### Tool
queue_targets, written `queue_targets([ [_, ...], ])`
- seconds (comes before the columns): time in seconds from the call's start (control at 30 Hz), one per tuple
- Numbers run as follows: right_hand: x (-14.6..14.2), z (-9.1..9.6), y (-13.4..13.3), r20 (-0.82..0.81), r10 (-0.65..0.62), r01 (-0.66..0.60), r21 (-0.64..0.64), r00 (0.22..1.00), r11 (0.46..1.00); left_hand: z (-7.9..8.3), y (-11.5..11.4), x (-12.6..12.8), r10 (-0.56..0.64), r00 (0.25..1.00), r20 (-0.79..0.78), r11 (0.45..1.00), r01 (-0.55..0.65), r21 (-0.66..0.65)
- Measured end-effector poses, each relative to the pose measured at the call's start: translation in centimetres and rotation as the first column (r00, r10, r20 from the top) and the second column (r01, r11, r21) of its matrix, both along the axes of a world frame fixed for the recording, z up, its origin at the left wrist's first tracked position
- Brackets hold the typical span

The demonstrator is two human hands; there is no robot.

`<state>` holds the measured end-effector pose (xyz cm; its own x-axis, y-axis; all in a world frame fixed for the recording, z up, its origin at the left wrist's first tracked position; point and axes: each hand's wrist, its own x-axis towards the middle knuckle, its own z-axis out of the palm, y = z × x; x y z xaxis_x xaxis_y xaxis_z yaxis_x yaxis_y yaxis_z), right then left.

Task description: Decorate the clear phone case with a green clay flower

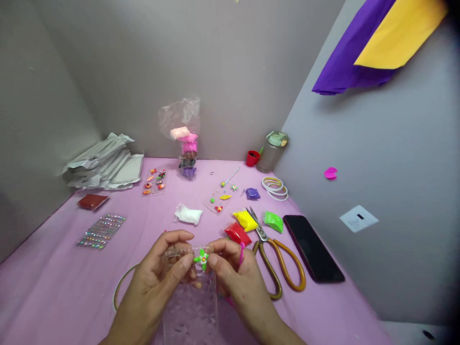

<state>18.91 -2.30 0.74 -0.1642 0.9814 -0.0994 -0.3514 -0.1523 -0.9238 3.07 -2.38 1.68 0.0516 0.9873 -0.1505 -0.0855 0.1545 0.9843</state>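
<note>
My left hand (pixel 158 273) and my right hand (pixel 235 275) meet near the front of the pink table (pixel 53 287). Both grip the top edge of a clear textured phone case (pixel 192 306) held upright between them. A small green clay flower (pixel 201 258) with a red and yellow centre sits on the case's top edge, pinched between my left thumb and right fingertips. A thin pink tool (pixel 241 253) sticks up from my right hand. Both hands are closed on the case.
Gold-handled scissors (pixel 275 261), a black phone (pixel 312 248), red (pixel 237 233), yellow (pixel 245 219), green (pixel 273 221), white (pixel 188 214) and purple (pixel 252 193) clay packs lie ahead. Sticker sheets (pixel 102 231), tape rings (pixel 275 188), a bottle (pixel 272 151), a clay bag (pixel 187 143) and envelopes (pixel 104 165) stand further back.
</note>
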Motion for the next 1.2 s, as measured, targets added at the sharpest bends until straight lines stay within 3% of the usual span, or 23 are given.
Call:
queue_targets([
  [1.2, 0.3, -1.1, -0.1, 0.061, 0.057, -0.057, -0.004, 0.997, 0.998, -0.1, 0.3, -0.2, -0.009, 0.998, -0.065, 0.999, 0.011, 0.034],
])
